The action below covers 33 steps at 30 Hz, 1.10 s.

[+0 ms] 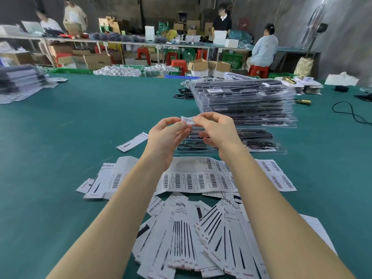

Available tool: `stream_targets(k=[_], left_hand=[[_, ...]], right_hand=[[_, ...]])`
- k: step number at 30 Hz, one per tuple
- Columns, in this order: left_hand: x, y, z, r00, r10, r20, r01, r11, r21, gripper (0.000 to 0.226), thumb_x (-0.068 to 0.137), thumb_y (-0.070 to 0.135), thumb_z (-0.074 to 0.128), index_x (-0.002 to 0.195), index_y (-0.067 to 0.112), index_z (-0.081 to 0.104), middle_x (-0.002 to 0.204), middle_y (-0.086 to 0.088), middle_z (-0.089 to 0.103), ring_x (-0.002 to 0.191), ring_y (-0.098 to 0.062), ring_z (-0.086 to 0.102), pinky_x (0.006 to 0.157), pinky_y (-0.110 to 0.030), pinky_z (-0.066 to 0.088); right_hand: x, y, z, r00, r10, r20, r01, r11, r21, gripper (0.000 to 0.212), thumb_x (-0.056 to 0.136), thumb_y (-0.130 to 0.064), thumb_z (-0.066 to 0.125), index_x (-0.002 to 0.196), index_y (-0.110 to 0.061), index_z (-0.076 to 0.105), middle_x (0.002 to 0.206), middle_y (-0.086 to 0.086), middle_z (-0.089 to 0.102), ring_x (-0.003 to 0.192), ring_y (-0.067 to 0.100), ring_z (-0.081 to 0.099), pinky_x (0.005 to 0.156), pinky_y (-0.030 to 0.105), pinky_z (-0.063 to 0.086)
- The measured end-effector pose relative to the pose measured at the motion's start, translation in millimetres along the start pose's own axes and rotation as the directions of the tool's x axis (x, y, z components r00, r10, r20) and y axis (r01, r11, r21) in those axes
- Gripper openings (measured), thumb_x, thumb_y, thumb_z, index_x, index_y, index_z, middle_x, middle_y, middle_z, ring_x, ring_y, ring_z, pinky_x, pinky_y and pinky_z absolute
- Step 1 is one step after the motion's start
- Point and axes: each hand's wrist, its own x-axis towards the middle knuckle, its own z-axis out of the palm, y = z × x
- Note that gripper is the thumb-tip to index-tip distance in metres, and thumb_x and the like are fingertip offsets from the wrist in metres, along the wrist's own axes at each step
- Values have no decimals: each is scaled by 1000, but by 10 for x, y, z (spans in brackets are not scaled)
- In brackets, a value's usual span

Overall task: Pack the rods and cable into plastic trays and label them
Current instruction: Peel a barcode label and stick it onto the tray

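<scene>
Both my hands are raised above the green table and pinch one small white barcode label (188,119) between them. My left hand (168,135) holds its left end, my right hand (216,130) its right end. Beneath the hands lies a clear plastic tray (261,144) with black rods and a coiled black cable inside. Behind it rises a tall stack of filled clear trays (244,101), the top one bearing a label. A sheet of barcode labels (201,181) lies in front of the tray.
Printed paper cards (201,234) fan out across the near table, with more at the left (104,180) and a single one (131,142). A black cable (351,112) loops at the right. Grey stacks (18,83) sit far left. People work at benches behind.
</scene>
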Motion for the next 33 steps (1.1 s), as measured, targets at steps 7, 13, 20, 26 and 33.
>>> stream_targets(k=[7, 13, 20, 26, 33], left_hand=[[84, -183, -440, 857, 516, -4, -265, 447, 855, 10, 91, 20, 65, 98, 23, 59, 96, 8, 65, 84, -15, 64, 77, -31, 51], [121, -338, -547, 800, 506, 322, -439, 128, 889, 15, 89, 23, 66, 102, 29, 63, 98, 14, 60, 90, -9, 57, 74, -32, 49], [122, -374, -541, 798, 433, 420, -472, 15, 882, 22, 89, 28, 69, 109, 35, 72, 98, 19, 59, 88, -8, 58, 69, -27, 43], [128, -386, -542, 829, 363, 426, -447, -28, 894, 22, 92, 30, 66, 110, 36, 77, 108, 17, 63, 91, -4, 52, 69, -25, 36], [131, -383, -540, 833, 342, 434, -449, -38, 893, 21, 91, 29, 66, 107, 31, 78, 109, 14, 63, 97, -9, 57, 73, -26, 40]], right_hand=[[199, 250, 25, 998, -59, -19, 47, 926, -375, 8, 81, -25, 77, 77, -28, 71, 87, -8, 73, 70, 13, 62, 72, 36, 57], [233, 419, 25, 998, -57, 18, 59, 895, -443, 4, 79, -26, 78, 82, -24, 76, 88, -6, 75, 89, 16, 69, 88, 45, 59], [277, 461, 20, 994, -105, 18, 100, 861, -499, 6, 79, -30, 80, 79, -30, 73, 86, -11, 75, 91, 10, 69, 86, 31, 55], [254, 482, 29, 993, -120, 5, 105, 845, -524, 4, 82, -27, 78, 82, -28, 74, 86, -11, 74, 90, 9, 69, 83, 31, 56], [174, 527, 38, 981, -186, -54, 122, 810, -574, 8, 81, -29, 76, 88, -26, 72, 79, -13, 71, 88, 12, 68, 78, 34, 58]])
